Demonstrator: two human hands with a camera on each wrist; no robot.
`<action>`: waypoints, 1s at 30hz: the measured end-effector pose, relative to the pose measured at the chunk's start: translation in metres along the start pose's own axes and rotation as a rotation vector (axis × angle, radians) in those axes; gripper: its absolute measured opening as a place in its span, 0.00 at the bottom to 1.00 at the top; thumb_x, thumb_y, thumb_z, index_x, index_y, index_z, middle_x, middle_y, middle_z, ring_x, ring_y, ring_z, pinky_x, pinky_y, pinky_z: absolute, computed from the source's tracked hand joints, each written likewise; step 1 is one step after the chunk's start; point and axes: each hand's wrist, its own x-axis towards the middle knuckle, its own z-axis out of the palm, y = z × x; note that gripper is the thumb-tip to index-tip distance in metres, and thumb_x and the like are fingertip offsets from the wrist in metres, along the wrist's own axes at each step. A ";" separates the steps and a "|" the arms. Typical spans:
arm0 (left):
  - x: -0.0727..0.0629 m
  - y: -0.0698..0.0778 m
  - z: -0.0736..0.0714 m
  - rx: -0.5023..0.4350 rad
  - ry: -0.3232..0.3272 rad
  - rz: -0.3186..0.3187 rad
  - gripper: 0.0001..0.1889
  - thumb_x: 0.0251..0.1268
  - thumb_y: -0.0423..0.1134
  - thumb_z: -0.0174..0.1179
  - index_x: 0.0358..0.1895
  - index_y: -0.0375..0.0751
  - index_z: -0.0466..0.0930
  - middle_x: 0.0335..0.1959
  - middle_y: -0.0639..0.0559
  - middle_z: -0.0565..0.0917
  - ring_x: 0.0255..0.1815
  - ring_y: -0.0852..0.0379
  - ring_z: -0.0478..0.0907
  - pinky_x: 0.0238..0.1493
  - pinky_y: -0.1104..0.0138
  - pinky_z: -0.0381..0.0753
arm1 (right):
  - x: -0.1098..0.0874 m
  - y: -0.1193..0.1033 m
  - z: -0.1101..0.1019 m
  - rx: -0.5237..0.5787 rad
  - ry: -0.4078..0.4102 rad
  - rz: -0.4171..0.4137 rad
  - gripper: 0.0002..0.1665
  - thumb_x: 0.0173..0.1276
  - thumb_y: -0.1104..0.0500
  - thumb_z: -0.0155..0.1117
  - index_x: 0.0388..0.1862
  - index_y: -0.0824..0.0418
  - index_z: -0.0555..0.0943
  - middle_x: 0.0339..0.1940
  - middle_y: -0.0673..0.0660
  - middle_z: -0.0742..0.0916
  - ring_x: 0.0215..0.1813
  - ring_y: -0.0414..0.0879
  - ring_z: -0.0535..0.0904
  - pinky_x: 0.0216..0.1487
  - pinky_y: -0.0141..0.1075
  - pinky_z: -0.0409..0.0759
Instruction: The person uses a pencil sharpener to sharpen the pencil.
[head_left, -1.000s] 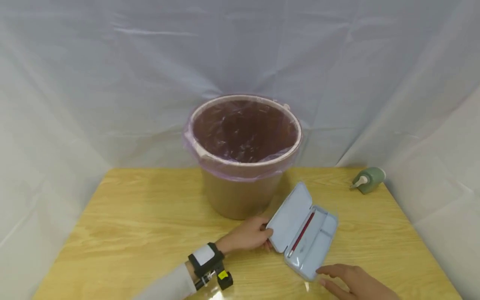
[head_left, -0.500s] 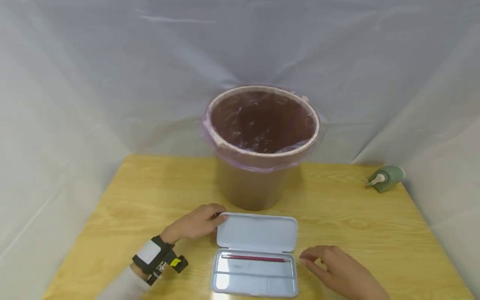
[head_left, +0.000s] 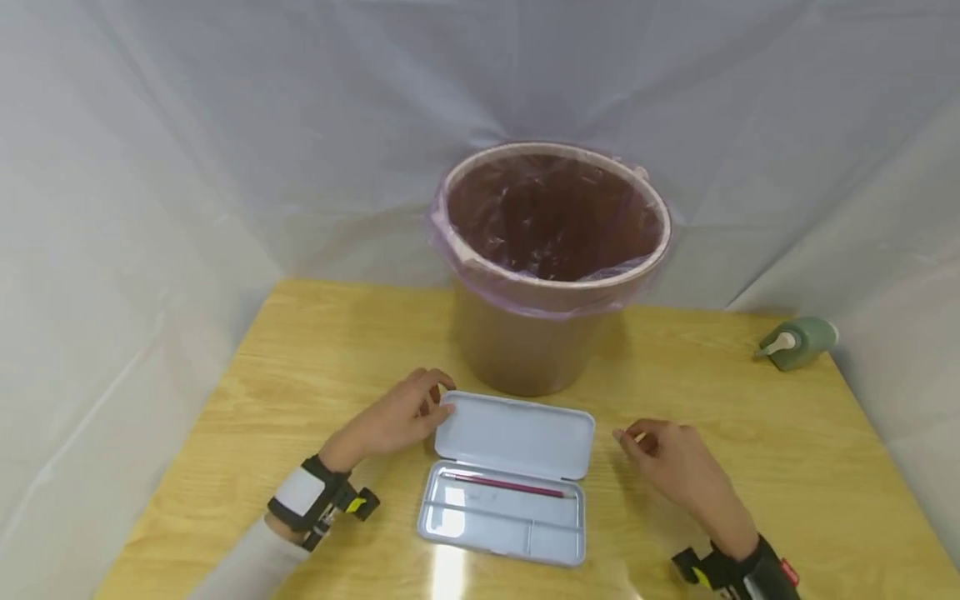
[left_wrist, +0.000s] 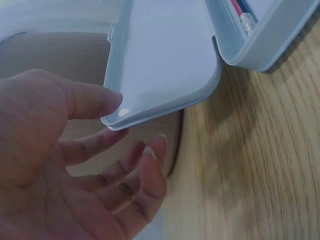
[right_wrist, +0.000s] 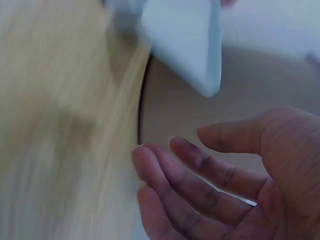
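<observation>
The left hand point(head_left: 393, 417) pinches a lid corner of the open pencil case point(head_left: 491, 531), which lies to that hand's right with a red pencil point(head_left: 513, 486) inside. Right of the case, the right hand point(head_left: 678, 467) hangs with fingers loosely curled, thumb apart.
</observation>
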 end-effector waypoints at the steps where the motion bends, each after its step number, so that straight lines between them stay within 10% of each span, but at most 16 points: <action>1: -0.002 0.002 0.000 0.002 0.019 -0.012 0.21 0.75 0.41 0.57 0.66 0.37 0.71 0.51 0.41 0.77 0.42 0.54 0.77 0.39 0.68 0.80 | 0.004 0.013 -0.010 -0.015 0.021 0.022 0.21 0.76 0.46 0.60 0.42 0.62 0.87 0.25 0.49 0.88 0.24 0.38 0.80 0.25 0.33 0.75; 5: -0.014 0.007 0.001 0.095 0.146 -0.014 0.27 0.74 0.43 0.59 0.71 0.41 0.66 0.62 0.39 0.70 0.48 0.48 0.77 0.41 0.64 0.82 | 0.032 0.077 -0.054 -0.077 0.225 0.099 0.27 0.77 0.44 0.56 0.47 0.68 0.85 0.29 0.62 0.90 0.22 0.50 0.82 0.18 0.37 0.73; 10: -0.030 0.014 0.007 0.244 0.275 0.042 0.24 0.69 0.42 0.64 0.65 0.41 0.72 0.63 0.40 0.71 0.57 0.47 0.73 0.48 0.58 0.83 | 0.077 0.144 -0.089 -0.110 0.450 0.277 0.42 0.75 0.38 0.52 0.73 0.69 0.67 0.58 0.86 0.74 0.40 0.76 0.78 0.29 0.62 0.77; 19: -0.050 0.030 0.024 0.301 0.354 0.111 0.19 0.63 0.39 0.68 0.57 0.44 0.78 0.63 0.41 0.74 0.59 0.46 0.73 0.48 0.56 0.83 | 0.123 0.213 -0.095 -0.101 0.288 0.585 0.69 0.60 0.14 0.41 0.85 0.52 0.33 0.71 0.91 0.50 0.34 0.76 0.74 0.29 0.61 0.73; 24: -0.057 0.035 0.031 0.306 0.374 0.142 0.18 0.61 0.38 0.70 0.54 0.48 0.79 0.62 0.44 0.75 0.58 0.50 0.73 0.45 0.58 0.83 | 0.128 0.220 -0.097 -0.137 0.261 0.616 0.69 0.61 0.14 0.37 0.85 0.57 0.36 0.73 0.91 0.48 0.33 0.76 0.76 0.28 0.61 0.75; 30: -0.055 0.040 0.041 0.315 0.366 0.229 0.12 0.58 0.36 0.72 0.45 0.49 0.82 0.58 0.45 0.77 0.58 0.49 0.74 0.45 0.60 0.83 | 0.121 0.215 -0.113 -0.170 0.259 0.640 0.56 0.73 0.29 0.43 0.82 0.67 0.48 0.73 0.89 0.53 0.50 0.83 0.73 0.50 0.71 0.75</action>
